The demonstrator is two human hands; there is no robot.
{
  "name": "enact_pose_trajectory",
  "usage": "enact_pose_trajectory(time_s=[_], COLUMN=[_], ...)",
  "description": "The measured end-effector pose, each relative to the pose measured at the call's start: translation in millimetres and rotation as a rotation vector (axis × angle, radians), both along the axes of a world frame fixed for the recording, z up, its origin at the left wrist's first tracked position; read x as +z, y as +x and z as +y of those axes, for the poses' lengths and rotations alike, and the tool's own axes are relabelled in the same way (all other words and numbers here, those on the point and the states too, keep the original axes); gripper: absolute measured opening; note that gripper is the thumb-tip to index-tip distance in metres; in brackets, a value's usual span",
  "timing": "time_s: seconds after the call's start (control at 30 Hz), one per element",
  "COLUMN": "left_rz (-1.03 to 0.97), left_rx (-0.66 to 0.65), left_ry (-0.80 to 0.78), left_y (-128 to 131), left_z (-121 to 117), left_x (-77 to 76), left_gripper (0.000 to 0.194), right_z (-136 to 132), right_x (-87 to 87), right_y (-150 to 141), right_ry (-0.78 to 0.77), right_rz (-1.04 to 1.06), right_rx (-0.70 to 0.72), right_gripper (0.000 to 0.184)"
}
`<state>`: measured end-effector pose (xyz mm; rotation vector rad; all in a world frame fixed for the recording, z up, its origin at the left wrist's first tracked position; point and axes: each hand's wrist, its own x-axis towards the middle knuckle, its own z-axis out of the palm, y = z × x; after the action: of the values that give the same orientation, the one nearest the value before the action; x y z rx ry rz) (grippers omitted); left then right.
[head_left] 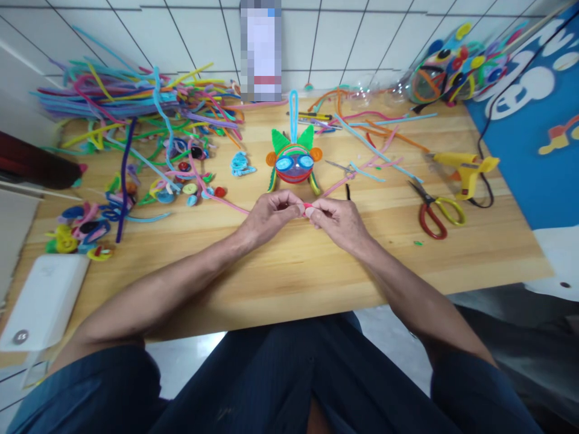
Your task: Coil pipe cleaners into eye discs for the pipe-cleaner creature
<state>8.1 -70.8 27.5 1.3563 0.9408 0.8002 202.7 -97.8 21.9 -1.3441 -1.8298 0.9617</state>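
Between both hands, over the front middle of the table, is a short piece of pink-red pipe cleaner (308, 208). My left hand (275, 216) pinches one end of it, and my right hand (337, 220) pinches the other. Fingertips cover most of the piece. Just beyond them sits a figure (294, 166) made of pipe cleaners, with green pointed ears, blue goggle-like eyes, orange curls at the sides and a light blue loop on top. A pink pipe cleaner (224, 203) runs along the table to behind my left hand.
Scissors (435, 211) and a yellow glue gun (465, 169) lie at right. Many pipe cleaners (122, 96) are heaped at back left, above small finished pieces (84, 229). A white power bank (43, 301) lies front left. A phone (261, 51) leans on the tiled wall.
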Motion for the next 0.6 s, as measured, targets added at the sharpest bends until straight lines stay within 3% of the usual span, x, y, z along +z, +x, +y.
enact_pose_trajectory(time_s=[0.2,0.43,0.6], left_rz=[-0.017,-0.101,-0.079], left_rx=[0.023,0.150,0.137], left_ry=[0.000,-0.161,-0.162], left_y=[-1.2,1.6,0.9], left_z=[-2.0,-0.7,-3.5], left_x=[-0.3,-3.4,-5.5], left_gripper=[0.022,0.014,0.013], right_z=[-0.5,8.1,5.0], right_x=[0.2,-0.7,-1.2], right_y=[0.9,5.1,1.3], right_ry=[-0.018,-0.229,-0.110], right_rz=[0.037,0.328,0.144], right_rx=[-0.004,-0.024,0.006], right_gripper=[0.027,0.031,0.026])
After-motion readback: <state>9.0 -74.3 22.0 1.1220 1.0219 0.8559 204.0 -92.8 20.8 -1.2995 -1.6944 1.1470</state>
